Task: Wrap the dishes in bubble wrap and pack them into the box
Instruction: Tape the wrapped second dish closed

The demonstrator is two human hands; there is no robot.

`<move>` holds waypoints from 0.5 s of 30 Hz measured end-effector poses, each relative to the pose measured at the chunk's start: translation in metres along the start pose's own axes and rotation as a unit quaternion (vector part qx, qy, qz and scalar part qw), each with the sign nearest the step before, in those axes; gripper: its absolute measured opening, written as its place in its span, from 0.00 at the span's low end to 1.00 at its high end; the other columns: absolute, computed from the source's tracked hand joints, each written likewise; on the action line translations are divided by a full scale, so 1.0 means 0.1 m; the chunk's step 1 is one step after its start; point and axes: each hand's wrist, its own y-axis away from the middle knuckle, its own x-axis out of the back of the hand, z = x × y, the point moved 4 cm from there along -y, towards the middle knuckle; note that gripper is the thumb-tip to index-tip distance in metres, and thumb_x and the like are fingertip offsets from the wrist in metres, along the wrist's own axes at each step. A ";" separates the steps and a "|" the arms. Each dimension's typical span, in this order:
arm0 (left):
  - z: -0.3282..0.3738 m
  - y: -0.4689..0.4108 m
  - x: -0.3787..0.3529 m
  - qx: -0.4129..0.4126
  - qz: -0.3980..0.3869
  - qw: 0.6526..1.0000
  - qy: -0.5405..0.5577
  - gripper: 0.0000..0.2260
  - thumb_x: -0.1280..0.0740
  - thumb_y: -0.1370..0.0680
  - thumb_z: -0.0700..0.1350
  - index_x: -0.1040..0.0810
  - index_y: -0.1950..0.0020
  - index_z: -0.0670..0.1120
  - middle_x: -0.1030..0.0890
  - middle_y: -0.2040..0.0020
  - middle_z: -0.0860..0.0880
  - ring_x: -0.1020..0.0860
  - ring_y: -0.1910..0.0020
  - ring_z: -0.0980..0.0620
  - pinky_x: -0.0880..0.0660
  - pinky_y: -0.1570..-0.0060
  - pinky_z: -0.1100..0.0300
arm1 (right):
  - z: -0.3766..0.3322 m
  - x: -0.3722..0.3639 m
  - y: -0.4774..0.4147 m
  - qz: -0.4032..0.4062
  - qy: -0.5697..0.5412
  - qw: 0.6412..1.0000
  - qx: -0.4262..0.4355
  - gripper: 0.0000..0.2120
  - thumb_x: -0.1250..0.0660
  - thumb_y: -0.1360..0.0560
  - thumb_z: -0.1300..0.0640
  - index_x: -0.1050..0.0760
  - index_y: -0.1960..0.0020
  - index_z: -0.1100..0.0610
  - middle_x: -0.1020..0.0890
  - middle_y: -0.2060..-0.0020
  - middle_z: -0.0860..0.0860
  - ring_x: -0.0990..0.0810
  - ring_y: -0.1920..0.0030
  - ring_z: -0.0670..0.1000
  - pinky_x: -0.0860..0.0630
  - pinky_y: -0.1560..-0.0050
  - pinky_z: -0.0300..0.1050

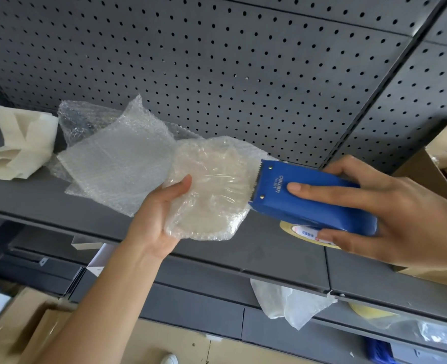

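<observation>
Head view: the left hand (162, 216) curls its fingers round a dish wrapped in bubble wrap (206, 187), held above the grey shelf (269, 248), while the right hand (390, 208) grips a blue tape dispenser (309, 203) whose toothed edge touches the wrap. Loose bubble wrap sheets (117, 158) lie just behind on the shelf, with a cardboard box (432, 164) at the right.

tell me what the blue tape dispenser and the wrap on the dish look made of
Blue tape dispenser: smooth, matte shell with two rivets and a toothed edge, likely painted metal, possibly plastic. Clear bubble wrap on the round dish: thin glossy plastic film, bubbled and creased.
</observation>
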 end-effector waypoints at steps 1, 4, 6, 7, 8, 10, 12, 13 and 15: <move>0.01 0.02 0.00 -0.001 -0.003 1.000 0.003 0.20 0.35 0.22 0.47 0.23 0.31 0.41 0.17 0.37 0.42 0.17 0.40 0.43 0.18 0.50 0.54 | 0.00 0.02 0.03 -0.001 0.001 1.000 0.000 0.31 0.33 0.26 0.36 0.38 0.25 0.31 0.29 0.42 0.45 0.23 0.60 0.47 0.23 0.60 0.36; 0.06 0.10 -0.03 -0.008 -0.010 1.000 0.020 0.20 0.37 0.21 0.46 0.23 0.31 0.41 0.16 0.39 0.44 0.16 0.42 0.46 0.18 0.52 0.56 | 0.01 0.07 0.12 0.001 0.016 1.000 0.004 0.32 0.31 0.26 0.38 0.37 0.24 0.32 0.29 0.42 0.46 0.22 0.62 0.50 0.20 0.65 0.43; 0.07 0.14 -0.07 -0.013 -0.015 0.999 0.039 0.18 0.38 0.21 0.46 0.22 0.33 0.42 0.15 0.42 0.45 0.15 0.45 0.48 0.18 0.54 0.57 | 0.01 0.10 0.17 0.003 0.020 1.000 0.002 0.32 0.33 0.27 0.37 0.37 0.24 0.32 0.28 0.41 0.47 0.22 0.63 0.51 0.20 0.67 0.44; 0.07 0.17 -0.09 -0.017 -0.020 0.998 0.056 0.17 0.37 0.21 0.46 0.22 0.34 0.42 0.14 0.44 0.46 0.15 0.46 0.48 0.18 0.55 0.58 | 0.00 0.10 0.19 0.006 0.018 1.000 0.003 0.32 0.32 0.27 0.37 0.37 0.24 0.33 0.28 0.41 0.47 0.22 0.64 0.52 0.20 0.67 0.44; 0.05 0.18 -0.12 -0.020 -0.028 0.996 0.079 0.17 0.37 0.22 0.46 0.20 0.36 0.43 0.14 0.46 0.46 0.14 0.48 0.49 0.18 0.56 0.58 | 0.00 0.09 0.20 0.012 0.013 1.000 0.006 0.32 0.32 0.27 0.38 0.37 0.24 0.33 0.29 0.41 0.47 0.22 0.64 0.53 0.20 0.67 0.44; -0.04 0.21 -0.16 -0.018 -0.030 0.990 0.137 0.16 0.37 0.23 0.46 0.16 0.42 0.42 0.13 0.49 0.46 0.14 0.52 0.49 0.17 0.58 0.58 | -0.03 0.05 0.22 0.029 -0.005 0.999 0.017 0.33 0.31 0.26 0.39 0.36 0.24 0.35 0.29 0.40 0.49 0.22 0.62 0.55 0.19 0.65 0.45; -0.20 0.21 -0.27 0.020 -0.074 0.979 0.186 0.16 0.39 0.20 0.45 0.14 0.43 0.40 0.14 0.46 0.43 0.14 0.48 0.46 0.18 0.52 0.56 | -0.06 -0.02 0.20 0.053 -0.034 0.997 0.034 0.32 0.31 0.25 0.40 0.36 0.23 0.38 0.30 0.40 0.50 0.22 0.59 0.56 0.19 0.62 0.46; -0.29 0.22 -0.35 0.043 -0.125 0.968 0.212 0.17 0.41 0.17 0.43 0.16 0.40 0.38 0.15 0.42 0.40 0.16 0.43 0.44 0.20 0.45 0.54 | -0.08 -0.05 0.18 0.065 -0.051 0.996 0.043 0.32 0.32 0.24 0.40 0.36 0.23 0.39 0.30 0.40 0.50 0.22 0.56 0.55 0.19 0.60 0.46; -0.43 0.24 -0.47 0.090 -0.179 0.945 0.258 0.13 0.39 0.16 0.39 0.21 0.36 0.35 0.18 0.40 0.34 0.18 0.41 0.38 0.21 0.42 0.49 | -0.12 -0.10 0.16 0.084 -0.088 0.991 0.058 0.31 0.32 0.23 0.42 0.36 0.23 0.41 0.30 0.39 0.50 0.22 0.51 0.52 0.19 0.58 0.46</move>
